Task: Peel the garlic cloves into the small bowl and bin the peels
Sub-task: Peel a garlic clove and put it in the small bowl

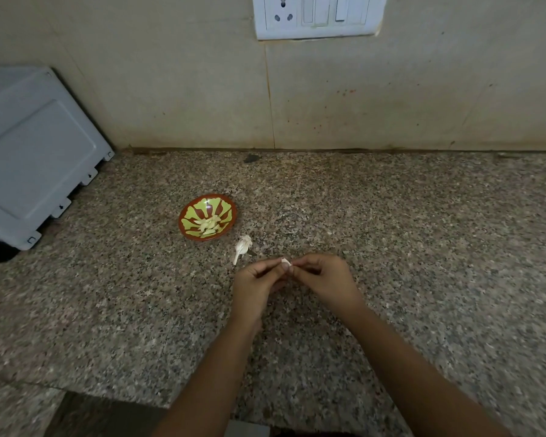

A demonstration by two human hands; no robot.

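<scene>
Both hands: left hand [255, 280] and right hand [326, 279] pinch one garlic clove [286, 262], apparently part-peeled.
Bowl position: small bowl [192, 212] lies forward-left; left hand nearer.

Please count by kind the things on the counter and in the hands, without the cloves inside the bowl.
small bowl: 1
garlic remnant with stalk: 1
garlic clove, pinched between left hand and right hand: 1
grey appliance: 1
Total: 4
</scene>
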